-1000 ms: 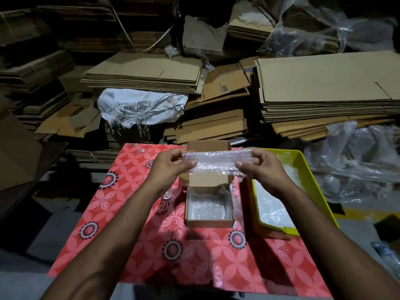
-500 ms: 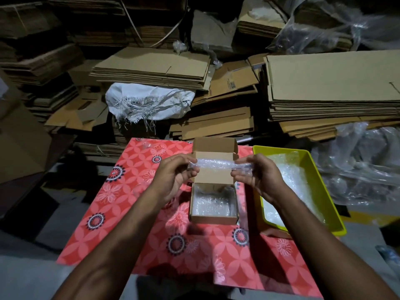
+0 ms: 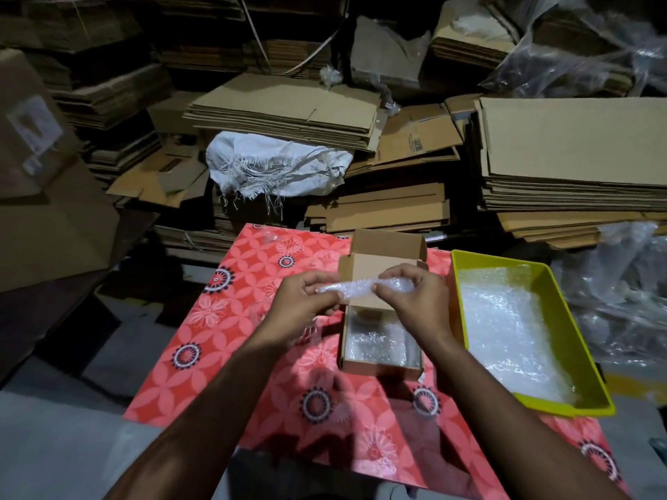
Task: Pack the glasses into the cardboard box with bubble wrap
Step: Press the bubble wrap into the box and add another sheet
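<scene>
Rising behind everything, tall stacks of flattened brown cardboard sheets (image 3: pixel 570 164) fill the far side, well beyond the two hands. Under the grip lies a red floral-patterned mat (image 3: pixel 231 319), and to the right of the right hand sits a yellow rectangular plastic tray (image 3: pixel 584 359) with clear bubble wrap sheets (image 3: pixel 505 337) lying in it. Directly below and just behind the grip stands the small open brown cardboard box (image 3: pixel 382 366), lid flap up, its floor lined with more bubble wrap.

Held above that box is a rolled bundle of clear bubble wrap (image 3: pixel 357 286), stretched sideways between the hands. The left hand (image 3: pixel 306 301) pinches one end with curled fingers; the right hand (image 3: pixel 408 294) grips the other end the same way. The glasses are probably rolled inside this bundle, though the dim, hazy wrap hides them, so I cannot confirm it.

The step in hand looks like finishing the roll before lowering it in. To do it well, the loose edge should be kept tucked under so the roll does not spring open, the ends pressed lightly rather than squeezed, and the bundle turned lengthways to match the box's long side, then set down flat on the lining.
</scene>
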The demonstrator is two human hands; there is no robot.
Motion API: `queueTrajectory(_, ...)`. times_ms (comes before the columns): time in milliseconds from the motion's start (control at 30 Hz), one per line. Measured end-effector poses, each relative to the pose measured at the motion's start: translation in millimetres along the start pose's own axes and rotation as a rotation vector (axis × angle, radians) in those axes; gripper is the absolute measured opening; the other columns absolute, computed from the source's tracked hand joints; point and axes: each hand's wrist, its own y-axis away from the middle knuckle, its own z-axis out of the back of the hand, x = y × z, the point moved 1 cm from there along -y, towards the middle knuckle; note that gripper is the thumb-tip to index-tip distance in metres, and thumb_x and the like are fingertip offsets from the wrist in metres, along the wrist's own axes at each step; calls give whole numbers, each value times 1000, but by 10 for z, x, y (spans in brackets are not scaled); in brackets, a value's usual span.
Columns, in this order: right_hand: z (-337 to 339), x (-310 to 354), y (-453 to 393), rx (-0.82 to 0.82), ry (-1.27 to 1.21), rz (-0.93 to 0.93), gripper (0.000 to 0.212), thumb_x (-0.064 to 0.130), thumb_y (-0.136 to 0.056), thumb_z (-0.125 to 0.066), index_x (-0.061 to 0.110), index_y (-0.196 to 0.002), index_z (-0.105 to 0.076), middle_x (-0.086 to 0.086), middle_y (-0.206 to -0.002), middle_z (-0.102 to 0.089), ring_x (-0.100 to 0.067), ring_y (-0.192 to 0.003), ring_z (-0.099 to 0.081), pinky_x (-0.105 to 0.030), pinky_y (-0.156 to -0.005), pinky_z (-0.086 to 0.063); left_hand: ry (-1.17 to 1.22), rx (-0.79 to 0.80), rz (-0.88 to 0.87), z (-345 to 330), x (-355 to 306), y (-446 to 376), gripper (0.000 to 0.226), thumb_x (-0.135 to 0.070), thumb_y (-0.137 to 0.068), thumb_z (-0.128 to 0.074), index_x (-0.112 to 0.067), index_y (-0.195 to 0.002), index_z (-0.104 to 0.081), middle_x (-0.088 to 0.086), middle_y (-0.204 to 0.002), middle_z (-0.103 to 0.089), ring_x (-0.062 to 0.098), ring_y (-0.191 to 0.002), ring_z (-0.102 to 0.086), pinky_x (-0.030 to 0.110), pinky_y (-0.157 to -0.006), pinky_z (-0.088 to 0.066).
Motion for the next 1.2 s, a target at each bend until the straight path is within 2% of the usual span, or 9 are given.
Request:
queueTrajectory(133,-193,63,87,-58,67,111,22,14,-73,-84,26,-72,-66,6,-83,-68,-6,-85,-64,-22,-78,-49,-72,-33,-26,139,121,51,13,-3,-86,-72,-11,-96,-75,4,-80,-72,14,-70,-63,32,-69,-51)
queueTrajectory(233,-350,115,178,-68,45,165,20,7,-73,-76,20,-73,-61,7,-73,-64,-10,-74,-62,-26,-69,-49,-90,-99,-56,162,172,116,10,-8,-85,-77,-11,-93,-72,1,-74,-70,14,-65,-61,29,-59,-49)
queueTrajectory(433,-621,192,332,-38,3,181,17,10,-81,-77,21,-93,-81,13,-89,-64,-1,-88,-64,-14,-77,-48,-212,-339,-221,204,310,190,13,-16,-81,-80,-20,-76,-68,-9,-65,-67,13,-59,-62,32,-57,-50)
queueTrajectory(533,-721,199,386,5,-44,177,22,8,-84,-75,22,-100,-81,12,-92,-68,-2,-88,-66,-14,-75,-47,-173,-270,-225,286,350,202,12,-13,-82,-79,-22,-84,-73,-5,-75,-73,18,-72,-71,36,-67,-58)
queueTrajectory(667,-804,181,400,71,-122,121,28,7,-89,-70,24,-109,-78,10,-110,-75,-2,-104,-68,-25,-91,-55,-48,-162,-130,397,420,174,36,-8,-82,-64,-15,-116,-73,0,-108,-76,18,-99,-72,39,-89,-58)
queueTrajectory(800,-884,120,381,188,-249,1,38,25,-87,-58,23,-121,-74,11,-122,-72,-6,-122,-62,-41,-105,-51,-55,-95,-86,505,474,158,49,-9,-74,-53,-20,-117,-75,-17,-114,-72,11,-109,-67,34,-89,-53)
queueTrajectory(967,-976,64,378,226,-226,-13,35,24,-84,-80,21,-119,-75,12,-116,-74,-3,-116,-65,-33,-101,-52,-31,-57,-45,578,510,181,53,-2,-68,-50,-18,-112,-76,-17,-113,-72,-4,-104,-64,18,-84,-53)
queueTrajectory(1100,-1015,-54,263,111,-148,-49,26,12,-83,-81,29,-102,-78,10,-104,-76,-4,-103,-69,-34,-94,-56,-75,-51,-24,691,585,123,50,16,-79,-51,-12,-113,-75,-5,-106,-75,-8,-77,-64,8,-62,-43)
queueTrajectory(1200,-996,-179,63,40,46,-43,26,17,-82,-82,38,-97,-76,14,-100,-75,-9,-92,-71,-41,-85,-58,-126,-175,-6,907,791,12,46,1,-83,-56,-36,-101,-76,-11,-90,-71,1,-69,-60,17,-57,-44)
